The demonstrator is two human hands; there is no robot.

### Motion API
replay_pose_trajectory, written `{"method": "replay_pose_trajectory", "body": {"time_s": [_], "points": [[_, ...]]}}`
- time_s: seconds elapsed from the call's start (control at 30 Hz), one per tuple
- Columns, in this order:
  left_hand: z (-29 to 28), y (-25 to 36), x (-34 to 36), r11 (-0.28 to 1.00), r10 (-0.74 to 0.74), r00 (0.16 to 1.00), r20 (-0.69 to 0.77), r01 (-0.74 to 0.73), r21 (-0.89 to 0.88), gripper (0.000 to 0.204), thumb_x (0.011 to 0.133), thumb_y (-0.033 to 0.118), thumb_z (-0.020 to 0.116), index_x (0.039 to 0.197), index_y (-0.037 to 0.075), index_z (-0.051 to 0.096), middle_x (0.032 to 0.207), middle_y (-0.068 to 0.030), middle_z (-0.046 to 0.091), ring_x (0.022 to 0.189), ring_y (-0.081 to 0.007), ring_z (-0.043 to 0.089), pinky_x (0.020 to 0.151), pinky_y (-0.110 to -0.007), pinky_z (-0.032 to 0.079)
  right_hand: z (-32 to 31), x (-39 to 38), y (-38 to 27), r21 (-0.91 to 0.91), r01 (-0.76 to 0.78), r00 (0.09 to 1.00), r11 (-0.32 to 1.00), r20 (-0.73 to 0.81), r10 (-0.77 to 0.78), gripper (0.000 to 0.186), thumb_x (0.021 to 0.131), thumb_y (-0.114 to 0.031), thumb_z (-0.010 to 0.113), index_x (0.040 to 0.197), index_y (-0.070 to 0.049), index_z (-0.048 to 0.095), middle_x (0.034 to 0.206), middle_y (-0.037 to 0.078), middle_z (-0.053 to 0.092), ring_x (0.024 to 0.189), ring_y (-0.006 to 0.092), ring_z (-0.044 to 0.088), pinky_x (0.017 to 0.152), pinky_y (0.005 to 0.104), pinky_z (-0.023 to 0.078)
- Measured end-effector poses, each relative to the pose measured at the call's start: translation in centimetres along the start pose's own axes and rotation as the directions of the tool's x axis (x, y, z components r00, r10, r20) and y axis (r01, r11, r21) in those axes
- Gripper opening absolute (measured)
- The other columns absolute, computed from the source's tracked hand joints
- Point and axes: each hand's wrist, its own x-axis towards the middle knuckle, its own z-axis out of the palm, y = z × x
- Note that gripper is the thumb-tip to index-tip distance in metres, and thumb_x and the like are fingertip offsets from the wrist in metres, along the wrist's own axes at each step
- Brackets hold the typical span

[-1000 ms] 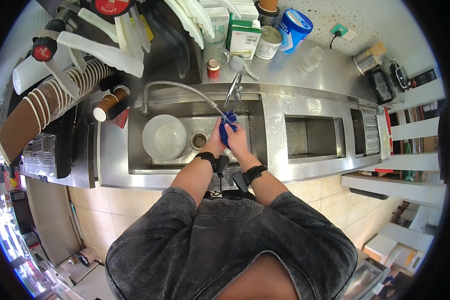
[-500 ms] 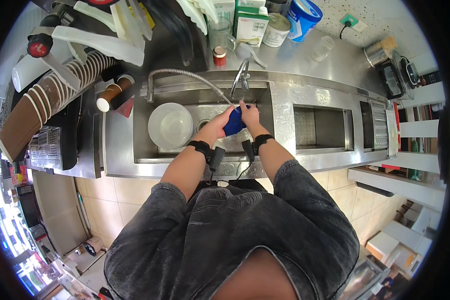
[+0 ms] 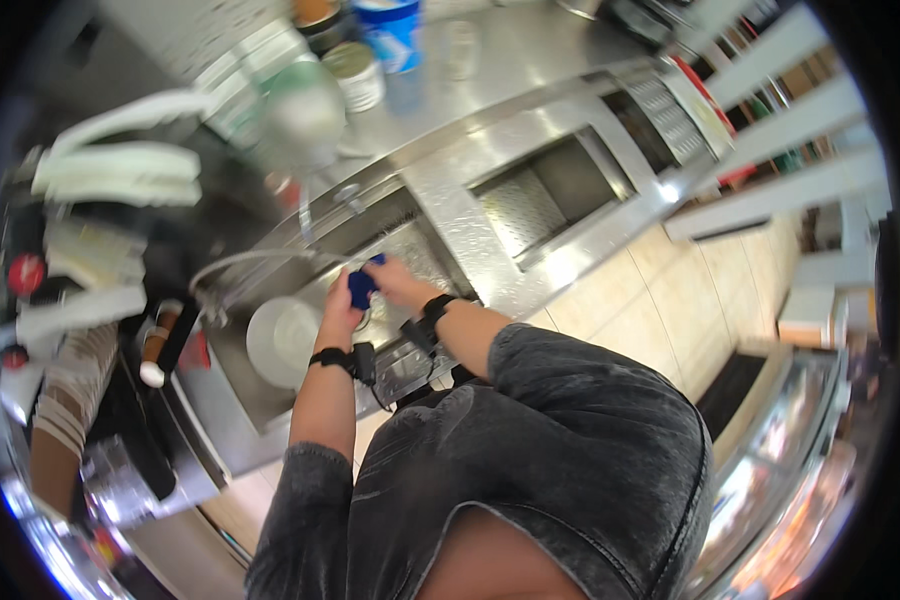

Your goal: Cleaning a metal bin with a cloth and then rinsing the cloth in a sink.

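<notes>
Over the steel sink point(image 3: 238, 352), a dark blue cloth point(image 3: 361, 289) is bunched between my two hands. My left hand point(image 3: 339, 304) closes on its left side, and my right hand point(image 3: 398, 281) grips it from the right. Some of the cloth shows between the fingers. A round white tub point(image 3: 280, 342) sits in the sink left of my left hand. Behind the hands a flexible metal hose point(image 3: 260, 256) arches over the basin, its end close to the cloth. The curved tap point(image 3: 306, 215) stands beyond it, blurred. Whether water runs cannot be made out.
A second basin point(image 3: 555, 190) lies to the right. On the back counter stand a can point(image 3: 354, 78), a blue tub point(image 3: 388, 35) and a clear jar point(image 3: 461, 50). Stacked paper cups point(image 3: 65, 400) and white-handled tools point(image 3: 120, 172) crowd the left side.
My view has swung to the right and tilted, so the sink and hands now appear further left and much is blurred. Both hands still hold the cloth, now bunched smaller.
</notes>
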Motion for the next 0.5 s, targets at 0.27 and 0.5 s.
{"method": "replay_pose_trajectory", "body": {"time_s": [0.27,0.5], "points": [[4.9,-0.3,-2.6,0.94,0.018,0.972,-0.235,0.064,0.336,0.032,0.09,0.036,0.055,0.103,0.007,0.059,0.098,-0.0072,0.065,0.087,-0.0212,0.064,0.076,-0.036,0.053,2.1,-4.2,-3.9,-0.376,0.118,0.957,0.919,-0.202,-0.206,0.049,0.089,-0.042,0.047,0.091,0.004,0.064,0.086,0.028,0.063,0.083,0.0447,0.06,0.074,0.0492,0.047],[4.2,2.5,-5.2,0.942,-0.006,0.965,-0.262,0.094,0.322,0.035,0.088,0.041,0.059,0.103,0.01,0.058,0.087,-0.0049,0.063,0.073,-0.0174,0.061,0.055,-0.031,0.05,1.9,-3.6,-4.0,-0.445,0.167,0.981,0.88,-0.014,-0.194,0.047,0.088,-0.04,0.05,0.099,0.004,0.061,0.095,0.028,0.062,0.091,0.0439,0.059,0.081,0.047,0.047]]}}
